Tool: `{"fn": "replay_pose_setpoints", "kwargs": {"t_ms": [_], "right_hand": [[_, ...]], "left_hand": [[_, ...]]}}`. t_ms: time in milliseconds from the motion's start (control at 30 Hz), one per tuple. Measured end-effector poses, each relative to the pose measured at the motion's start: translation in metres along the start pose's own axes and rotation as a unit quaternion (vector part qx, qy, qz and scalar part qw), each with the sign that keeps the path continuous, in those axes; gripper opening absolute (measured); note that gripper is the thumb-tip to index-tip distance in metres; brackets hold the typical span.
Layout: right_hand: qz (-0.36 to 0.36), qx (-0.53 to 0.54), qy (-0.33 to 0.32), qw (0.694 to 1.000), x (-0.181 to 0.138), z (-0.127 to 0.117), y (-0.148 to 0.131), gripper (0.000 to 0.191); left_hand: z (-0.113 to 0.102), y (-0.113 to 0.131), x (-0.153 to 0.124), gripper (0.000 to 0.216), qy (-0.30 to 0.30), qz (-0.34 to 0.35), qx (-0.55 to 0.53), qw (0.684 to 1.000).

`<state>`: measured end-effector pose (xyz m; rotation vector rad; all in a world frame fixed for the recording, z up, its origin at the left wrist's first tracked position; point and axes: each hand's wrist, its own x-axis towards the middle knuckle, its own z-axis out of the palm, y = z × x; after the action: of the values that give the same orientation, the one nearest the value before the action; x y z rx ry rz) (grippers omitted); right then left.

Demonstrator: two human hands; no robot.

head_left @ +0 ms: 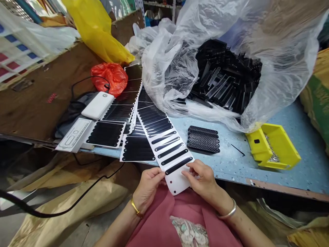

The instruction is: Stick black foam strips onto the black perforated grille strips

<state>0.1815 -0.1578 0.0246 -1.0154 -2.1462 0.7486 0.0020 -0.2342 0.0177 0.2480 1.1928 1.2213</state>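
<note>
A long white backing sheet (177,181) with black adhesive strips (164,137) hangs over the near edge of the blue table (282,161). My left hand (147,187) pinches the sheet's left edge by the lowest strip. My right hand (203,178) has its fingers curled on the sheet's right edge, at the end of that lowest black strip (179,165). Just beyond my right hand lies a small stack of black perforated plastic grilles (204,139).
A big clear plastic bag (231,61) of black grille parts (226,82) fills the table's back. A yellow bin (272,145) of small metal parts sits at right. More strip sheets (115,116), a white power bank (97,105), a red bag (109,77) and cables lie at left.
</note>
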Motion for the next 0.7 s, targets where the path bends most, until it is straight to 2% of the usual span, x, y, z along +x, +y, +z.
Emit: {"fn": "replay_pose_setpoints", "kwargs": {"t_ms": [133, 200, 300, 400, 467, 567, 633, 700], "right_hand": [[-0.002, 0.021, -0.081, 0.996, 0.002, 0.009, -0.014, 0.010], [0.005, 0.019, -0.100, 0.995, 0.007, 0.018, -0.023, 0.010], [0.035, 0.060, -0.099, 0.993, 0.014, 0.026, -0.027, 0.015], [0.092, 0.139, -0.075, 0.983, 0.020, 0.020, -0.020, 0.020], [0.160, 0.203, -0.039, 0.965, 0.022, 0.004, -0.009, 0.017], [0.284, 0.307, 0.045, 0.907, 0.023, -0.036, 0.015, 0.015], [0.321, 0.359, 0.112, 0.869, 0.022, -0.068, 0.029, 0.019], [0.325, 0.388, 0.145, 0.850, 0.020, -0.098, 0.038, 0.020]], "left_hand": [[0.006, 0.001, -0.001, 0.025, -0.018, -0.005, -0.011, 1.000], [0.010, 0.003, -0.001, 0.025, -0.029, -0.007, -0.011, 1.000], [0.010, 0.007, 0.001, 0.027, -0.030, 0.001, 0.005, 1.000], [-0.003, 0.010, 0.004, 0.027, 0.004, 0.038, 0.070, 0.997], [-0.017, 0.011, 0.005, 0.029, 0.048, 0.069, 0.125, 0.989], [-0.039, 0.012, 0.006, 0.031, 0.104, 0.096, 0.195, 0.971], [-0.050, 0.014, 0.004, 0.034, 0.108, 0.088, 0.260, 0.956], [-0.058, 0.017, 0.001, 0.038, 0.102, 0.082, 0.331, 0.935]]}}
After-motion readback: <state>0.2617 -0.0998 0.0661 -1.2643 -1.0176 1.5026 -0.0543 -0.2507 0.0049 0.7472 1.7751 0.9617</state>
